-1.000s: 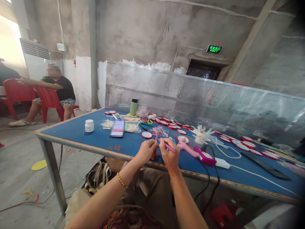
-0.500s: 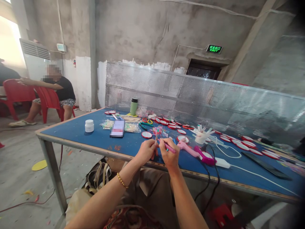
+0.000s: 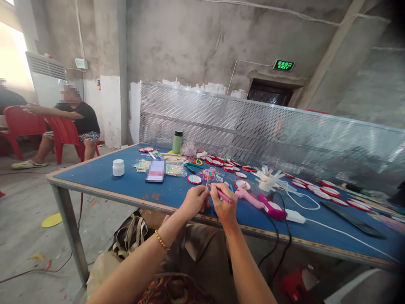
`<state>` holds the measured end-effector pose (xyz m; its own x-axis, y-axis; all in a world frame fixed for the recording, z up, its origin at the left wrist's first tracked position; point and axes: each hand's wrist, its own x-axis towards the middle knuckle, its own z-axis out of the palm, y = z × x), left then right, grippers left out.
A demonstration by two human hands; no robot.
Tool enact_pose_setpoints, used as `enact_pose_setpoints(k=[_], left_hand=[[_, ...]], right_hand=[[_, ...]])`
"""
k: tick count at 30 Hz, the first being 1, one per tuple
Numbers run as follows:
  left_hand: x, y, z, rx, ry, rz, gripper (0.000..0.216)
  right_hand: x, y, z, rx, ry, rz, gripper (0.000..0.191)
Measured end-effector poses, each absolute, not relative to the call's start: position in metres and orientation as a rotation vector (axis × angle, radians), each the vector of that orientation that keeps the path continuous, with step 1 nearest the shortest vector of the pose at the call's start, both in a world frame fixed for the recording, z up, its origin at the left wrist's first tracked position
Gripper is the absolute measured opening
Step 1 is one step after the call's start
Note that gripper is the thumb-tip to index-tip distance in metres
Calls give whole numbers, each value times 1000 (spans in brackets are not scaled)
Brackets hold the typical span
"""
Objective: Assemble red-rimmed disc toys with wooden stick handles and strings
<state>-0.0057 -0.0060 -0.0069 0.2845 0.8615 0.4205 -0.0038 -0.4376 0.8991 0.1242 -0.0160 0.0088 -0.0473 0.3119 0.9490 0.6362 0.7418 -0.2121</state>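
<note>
My left hand, with a gold bead bracelet at the wrist, is closed on a thin, pale stick-like piece with a greenish tip, pointing upward. A reddish-brown shape shows just below its fingertips; I cannot make out what it is. Pinched in my right hand is a magenta pen, its tip end close to my left fingers. Both hands meet over the front edge of the blue table. Behind them lies a pile of small colourful pieces.
A pink and magenta corded tool lies right of my hands, near a white cup of sticks. Red-rimmed white discs, pliers, a phone, a white jar and a green bottle stand around. A person sits at left.
The magenta pen and my right hand have shifted very slightly. My left hand keeps its grip in nearly the same place.
</note>
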Motion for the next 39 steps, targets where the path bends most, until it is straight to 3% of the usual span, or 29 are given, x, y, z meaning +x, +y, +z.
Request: enact_pose_setpoints(k=[39], left_hand=[[-5,-8,-6,1697,804,1264,36]], right_hand=[[122,-19,11,-768,-1676,-307,17]])
